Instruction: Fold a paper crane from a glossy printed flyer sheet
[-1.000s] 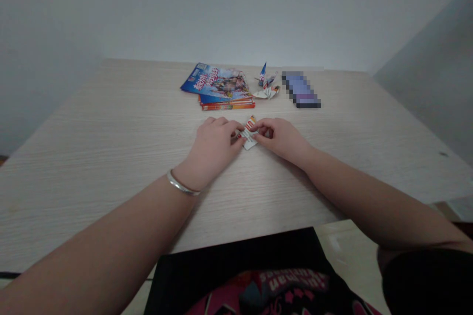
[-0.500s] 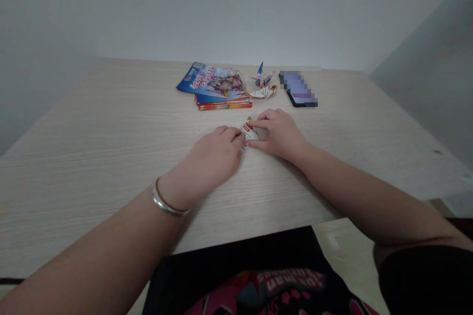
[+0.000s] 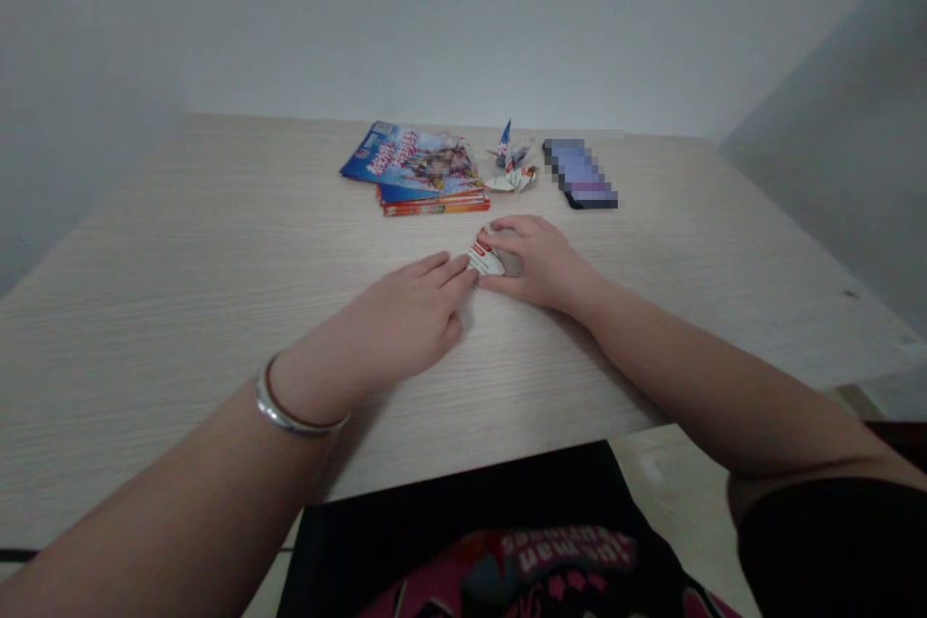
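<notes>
though pinching the folded paper (image 3: 488,259) with both hands 1 second ago, now laying the left hand (image 3: 409,309) palm down with stretched fingertips on its left edge, and spreading the right hand (image 3: 547,266) with thumb and fingers apart at its right. keeping it on the surface (image 3: 217,261), on the near side of the booklets (image 3: 412,156). seemingly turning from pinching to pressing down.

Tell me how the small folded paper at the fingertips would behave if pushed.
The folded paper looks small and thin, so it is probably light and apt to slide. Lying low on the table, it seems unlikely to roll or tip.
</notes>
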The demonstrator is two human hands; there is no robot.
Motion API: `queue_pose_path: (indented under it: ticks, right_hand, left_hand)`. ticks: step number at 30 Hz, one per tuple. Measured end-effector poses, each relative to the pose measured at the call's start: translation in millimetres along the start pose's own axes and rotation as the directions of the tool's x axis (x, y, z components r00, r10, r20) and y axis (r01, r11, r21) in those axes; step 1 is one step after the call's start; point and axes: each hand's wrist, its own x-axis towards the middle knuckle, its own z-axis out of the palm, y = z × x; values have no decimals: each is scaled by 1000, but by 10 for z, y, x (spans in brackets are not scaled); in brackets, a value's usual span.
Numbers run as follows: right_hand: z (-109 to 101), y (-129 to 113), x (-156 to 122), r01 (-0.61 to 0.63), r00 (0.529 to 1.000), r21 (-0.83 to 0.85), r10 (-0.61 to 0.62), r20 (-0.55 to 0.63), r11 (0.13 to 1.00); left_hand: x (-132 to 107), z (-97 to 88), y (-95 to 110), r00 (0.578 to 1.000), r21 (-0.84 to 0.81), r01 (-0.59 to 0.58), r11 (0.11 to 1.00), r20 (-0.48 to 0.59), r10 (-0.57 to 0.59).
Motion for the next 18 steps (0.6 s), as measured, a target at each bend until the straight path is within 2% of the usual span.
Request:
queue_pose_path:
  ticks: [3,6,9,14,18]
  right_hand:
    - [43,95,26,59,998,24,-60,13,998]
    - [35,127,53,67,998,-4,-67,-9,998]
    - [-22,97,64,89,996,-74,-89,0,993]
    - [-131,19,5,138,989,-144,-128,77,980]
    - [-162,-2,-116,173,980,-110,-160,118,979]
  left_hand:
    - [8,28,22,999,-21,43,999,25,-43]
    - [30,81,40,999,-18,44,999,-31,-45]
    - [49,99,58,996,-11,9,1000,-89,-10]
    - [58,87,55,997,-49,-36,998,-68,32]
    - [60,95,48,997,-63,-19,998,-78,14]
